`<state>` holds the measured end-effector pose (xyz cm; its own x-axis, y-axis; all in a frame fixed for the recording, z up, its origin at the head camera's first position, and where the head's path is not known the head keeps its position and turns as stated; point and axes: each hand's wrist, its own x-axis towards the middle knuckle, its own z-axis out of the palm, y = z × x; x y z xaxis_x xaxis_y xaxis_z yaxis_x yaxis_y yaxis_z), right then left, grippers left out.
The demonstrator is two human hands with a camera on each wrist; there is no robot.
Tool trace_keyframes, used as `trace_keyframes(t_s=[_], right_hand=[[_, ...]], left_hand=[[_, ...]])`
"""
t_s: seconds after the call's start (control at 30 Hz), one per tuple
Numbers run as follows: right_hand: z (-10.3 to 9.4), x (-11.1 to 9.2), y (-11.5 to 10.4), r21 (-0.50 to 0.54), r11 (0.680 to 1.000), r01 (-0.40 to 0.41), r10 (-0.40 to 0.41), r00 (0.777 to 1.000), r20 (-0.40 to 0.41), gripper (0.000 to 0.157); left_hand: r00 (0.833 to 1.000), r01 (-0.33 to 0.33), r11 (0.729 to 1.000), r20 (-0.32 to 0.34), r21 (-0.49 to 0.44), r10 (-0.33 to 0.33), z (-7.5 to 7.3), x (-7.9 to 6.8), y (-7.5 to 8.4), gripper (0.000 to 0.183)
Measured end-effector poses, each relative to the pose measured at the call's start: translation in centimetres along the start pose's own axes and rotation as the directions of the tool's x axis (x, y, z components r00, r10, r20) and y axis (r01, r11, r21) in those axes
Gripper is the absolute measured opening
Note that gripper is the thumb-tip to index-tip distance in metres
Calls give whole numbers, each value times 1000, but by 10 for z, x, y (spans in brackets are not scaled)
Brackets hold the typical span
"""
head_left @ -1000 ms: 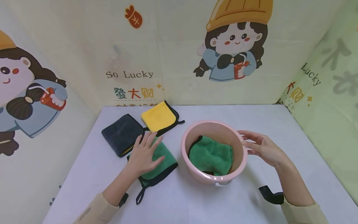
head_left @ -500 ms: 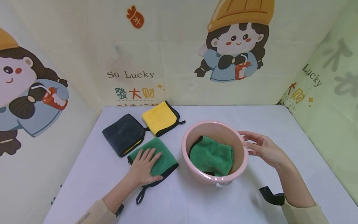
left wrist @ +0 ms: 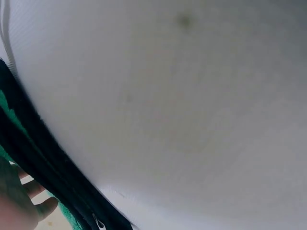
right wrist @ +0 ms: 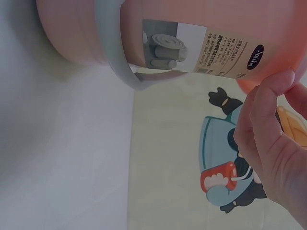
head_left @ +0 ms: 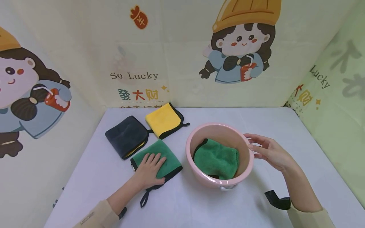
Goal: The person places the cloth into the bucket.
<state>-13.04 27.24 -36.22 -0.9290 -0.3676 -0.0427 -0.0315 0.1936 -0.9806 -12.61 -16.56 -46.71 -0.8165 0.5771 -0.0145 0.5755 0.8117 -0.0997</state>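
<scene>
On the table in the head view, my left hand [head_left: 149, 172] lies spread over a folded green cloth [head_left: 169, 160] with black edging and a hanging loop. The left wrist view catches those fingers [left wrist: 29, 189] behind the cloth's black edging [left wrist: 53, 163]. To the right stands a pink bucket [head_left: 214, 130], upright, with a crumpled green cloth [head_left: 216, 160] inside. My right hand [head_left: 272, 153] pinches the bucket's right rim between thumb and fingers. A printed label [right wrist: 216, 52] and a pale handle [right wrist: 109, 43] show on the bucket's side in the right wrist view.
Behind the left hand lie a folded dark cloth [head_left: 126, 136] with a yellow inner layer and a folded yellow cloth [head_left: 163, 120] with black trim. The white table [head_left: 222, 209] is bordered by a cartoon-printed backdrop [head_left: 176, 63] at the back and sides.
My left hand has come down and slid slightly back toward me onto the green cloth, uncovering the dark cloth's corner. The right hand stays at the bucket's rim.
</scene>
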Motion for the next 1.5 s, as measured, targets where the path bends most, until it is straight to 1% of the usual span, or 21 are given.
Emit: trace_keyframes(t_s=[0.1,0.2,0.3,0.37,0.43,0.5,0.63,0.7,0.77,0.83,0.93,1.0,1.1,1.2,1.3,1.37,1.4,1.43,1.47,1.5], right_hand=[[0,0,0,-8,1000,-8,8,1000,-2,39],[0,0,1,-3,1000,-9,9,1000,3,39],[-1,0,1,0,1000,-9,9,1000,4,38],[-1,0,2,-2,1000,-9,9,1000,4,38],[-1,0,2,-4,1000,-7,7,1000,4,39],[-1,0,2,-5,1000,-6,6,1000,3,39],[-1,0,3,3,1000,-9,9,1000,3,38],[-1,0,3,4,1000,-10,10,1000,4,38],[-1,0,3,3,1000,-12,12,1000,4,38],[-1,0,3,-1,1000,-14,14,1000,3,38],[-1,0,2,-9,1000,-16,16,1000,0,39],[-1,0,2,-18,1000,-18,18,1000,-5,39],[0,1,1,-16,1000,-12,12,1000,-2,39],[0,1,0,-8,1000,-7,7,1000,4,38],[0,1,0,1,1000,-5,5,1000,10,38],[0,1,-1,2,1000,-9,9,1000,7,38],[0,1,-1,-1,1000,-11,11,1000,6,38],[0,1,-1,-2,1000,-13,13,1000,5,38],[0,1,-1,-4,1000,-16,16,1000,2,38],[0,1,-1,-6,1000,-19,19,1000,0,38]], left_hand=[[998,-23,999,-56,39,25,2,2,-1,75],[991,-45,996,-119,82,54,5,3,-1,70],[977,-70,991,-190,112,91,8,5,-2,63],[967,-82,987,-230,135,112,9,6,-2,58],[957,-90,986,-263,138,124,11,7,-3,53],[954,-86,987,-275,134,121,11,8,-3,51],[963,-65,993,-254,100,89,9,9,-4,51],[964,-52,995,-255,90,74,7,9,-5,52],[959,-38,995,-277,95,63,3,10,-6,53],[945,-23,994,-322,106,56,-1,11,-8,54],[919,-1,991,-391,134,54,-12,15,-10,56],[900,6,989,-432,148,59,-22,18,-11,56],[877,6,987,-474,163,73,-42,25,-11,57],[844,3,982,-528,188,99,-63,32,-10,56],[825,2,978,-553,208,116,-83,39,-5,54],[821,0,978,-559,206,118,-96,43,-1,53],[823,-3,979,-556,204,118,-103,45,1,53],[821,-9,979,-558,204,123,-109,48,4,54],[814,-18,979,-565,205,134,-114,51,6,55],[803,-29,977,-577,210,148,-119,54,9,55]])
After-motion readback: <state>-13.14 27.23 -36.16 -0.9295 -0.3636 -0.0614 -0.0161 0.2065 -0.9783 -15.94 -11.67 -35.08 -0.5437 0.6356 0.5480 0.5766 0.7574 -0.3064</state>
